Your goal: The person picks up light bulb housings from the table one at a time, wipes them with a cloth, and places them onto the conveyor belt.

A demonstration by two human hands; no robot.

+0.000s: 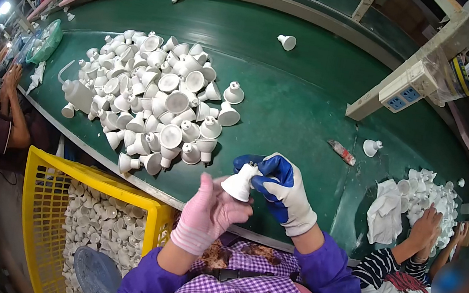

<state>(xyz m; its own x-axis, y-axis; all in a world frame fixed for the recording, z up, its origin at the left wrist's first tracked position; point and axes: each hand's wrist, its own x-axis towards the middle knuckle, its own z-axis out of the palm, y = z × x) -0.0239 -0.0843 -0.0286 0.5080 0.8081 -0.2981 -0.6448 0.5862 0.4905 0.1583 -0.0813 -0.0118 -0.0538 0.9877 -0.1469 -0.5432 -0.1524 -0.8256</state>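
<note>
A white spotlight bulb housing, with metal pins at its narrow end, is held over the near edge of the green bench. My right hand, in a white glove with blue-coated fingers, pinches it near the pins. Below and to the left, my left hand wears a pink glove; its thumb stands apart and its fingers lie loosely curved beside the wide rim. Whether those fingers touch the rim I cannot tell. A big heap of similar housings lies on the bench ahead and to the left.
Beside my left arm stands a yellow crate filled with housings and a grey-blue bowl. A white squeeze bottle touches the heap. On the right are a small tube, a white cloth and a co-worker's hands at another pile.
</note>
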